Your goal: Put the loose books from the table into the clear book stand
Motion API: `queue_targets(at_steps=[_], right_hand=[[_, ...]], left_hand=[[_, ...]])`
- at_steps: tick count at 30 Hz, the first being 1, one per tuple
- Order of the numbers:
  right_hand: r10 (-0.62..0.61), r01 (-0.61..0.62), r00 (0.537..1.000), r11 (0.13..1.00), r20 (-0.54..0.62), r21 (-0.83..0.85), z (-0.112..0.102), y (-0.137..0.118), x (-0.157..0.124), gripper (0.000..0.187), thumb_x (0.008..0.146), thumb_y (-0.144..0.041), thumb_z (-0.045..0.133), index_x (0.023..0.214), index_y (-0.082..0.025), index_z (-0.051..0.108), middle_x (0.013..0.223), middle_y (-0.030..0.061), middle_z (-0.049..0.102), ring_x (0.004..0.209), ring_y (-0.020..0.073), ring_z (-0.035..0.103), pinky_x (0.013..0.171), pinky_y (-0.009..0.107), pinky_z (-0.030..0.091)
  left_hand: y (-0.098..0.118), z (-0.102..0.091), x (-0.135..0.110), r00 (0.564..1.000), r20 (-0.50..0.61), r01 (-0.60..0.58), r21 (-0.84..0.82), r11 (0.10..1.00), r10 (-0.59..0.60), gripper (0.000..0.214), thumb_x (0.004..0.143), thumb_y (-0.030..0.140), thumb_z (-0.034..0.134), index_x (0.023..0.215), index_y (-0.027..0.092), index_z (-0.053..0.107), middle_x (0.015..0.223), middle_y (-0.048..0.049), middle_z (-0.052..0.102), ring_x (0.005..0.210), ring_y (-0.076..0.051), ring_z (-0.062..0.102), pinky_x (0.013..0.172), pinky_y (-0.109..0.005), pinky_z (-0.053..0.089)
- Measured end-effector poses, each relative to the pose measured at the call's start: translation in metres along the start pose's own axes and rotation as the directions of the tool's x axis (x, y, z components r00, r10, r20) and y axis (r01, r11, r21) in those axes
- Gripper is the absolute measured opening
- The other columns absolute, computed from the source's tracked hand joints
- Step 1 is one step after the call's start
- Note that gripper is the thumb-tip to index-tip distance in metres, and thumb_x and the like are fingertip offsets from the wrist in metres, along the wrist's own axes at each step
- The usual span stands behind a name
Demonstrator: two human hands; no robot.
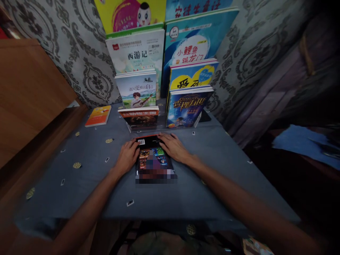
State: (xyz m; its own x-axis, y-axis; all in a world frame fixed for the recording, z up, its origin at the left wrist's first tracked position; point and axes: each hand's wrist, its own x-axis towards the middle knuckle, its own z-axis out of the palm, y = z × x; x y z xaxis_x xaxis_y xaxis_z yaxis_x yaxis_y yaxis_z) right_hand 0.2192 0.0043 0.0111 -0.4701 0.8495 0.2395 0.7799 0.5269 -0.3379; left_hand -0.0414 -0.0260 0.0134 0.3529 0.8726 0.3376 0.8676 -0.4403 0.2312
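Note:
A dark book (152, 157) lies on the cloth-covered table in front of me, its barcode side up and a red edge at the far end. Part of its cover is blurred by pixel blocks. My left hand (129, 156) holds the book's left edge, fingertips close to the barcode. On the opposite side my right hand (174, 147) is closed on the far right corner, with fingers reaching over the cover. Just beyond stand a brown animal book (139, 120) and a blue book (187, 106), both upright in the rack.
Taller books rise behind in two columns, among them a white book (138, 53) and a teal book (196, 39). An orange book (98, 116) lies at the table's back left. The grey tablecloth (87, 156) bears small prints. A wooden panel (32, 92) stands left; patterned curtains hang behind.

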Motion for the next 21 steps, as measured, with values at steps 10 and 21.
queue_targets(at_steps=[10,21], right_hand=[[0.002,-0.002,1.0,1.0,-0.019,0.01,0.003,-0.002,0.002,0.04,0.102,-0.026,0.039,0.137,-0.017,0.056,0.149,0.0131,0.054,0.139,0.0252,0.047,0.117,0.051,0.029],[-0.007,0.007,1.0,1.0,-0.018,0.02,0.001,-0.003,0.002,0.042,0.101,-0.024,0.038,0.138,-0.015,0.056,0.15,0.0139,0.053,0.14,0.0254,0.047,0.118,0.051,0.028]], left_hand=[[0.024,-0.003,0.017,0.981,0.179,-0.077,-0.007,0.997,0.077,0.04,0.1,0.029,0.043,0.135,0.016,0.057,0.148,-0.0133,0.054,0.145,-0.027,0.04,0.118,-0.053,0.033],[0.088,-0.014,-0.034,0.799,0.333,-0.464,-0.191,0.865,0.502,0.043,0.103,0.028,0.038,0.144,0.032,0.05,0.152,-0.0031,0.051,0.148,-0.02,0.036,0.124,-0.055,0.019]])
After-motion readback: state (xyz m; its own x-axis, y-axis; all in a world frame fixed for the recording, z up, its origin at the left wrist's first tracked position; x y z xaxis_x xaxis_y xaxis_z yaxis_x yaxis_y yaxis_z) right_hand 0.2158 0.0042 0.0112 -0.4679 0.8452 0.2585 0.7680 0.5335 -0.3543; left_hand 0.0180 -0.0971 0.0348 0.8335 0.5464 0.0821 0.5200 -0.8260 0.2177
